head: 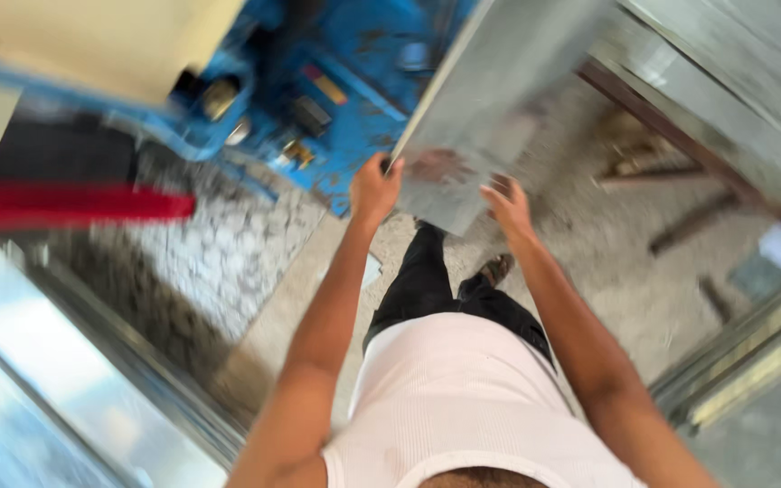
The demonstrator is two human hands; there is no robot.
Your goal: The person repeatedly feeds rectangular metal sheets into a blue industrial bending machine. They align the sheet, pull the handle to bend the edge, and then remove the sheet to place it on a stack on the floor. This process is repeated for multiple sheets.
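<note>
I hold a grey metal sheet (490, 90) out in front of me, tilted up and away. My left hand (374, 188) grips its left near edge, thumb over the rim. My right hand (508, 206) holds the near bottom corner from below. The sheet reflects my fingers faintly. The picture is blurred by motion. Below my arms I see my white vest, black trousers and shoes on the floor.
A blue machine (336, 99) stands just ahead on the left, with a red bar (74, 203) beside it. More metal sheets lean at the left (65, 380) and the right (752, 352). Wood scraps (653, 167) lie on the grey concrete floor (228, 253).
</note>
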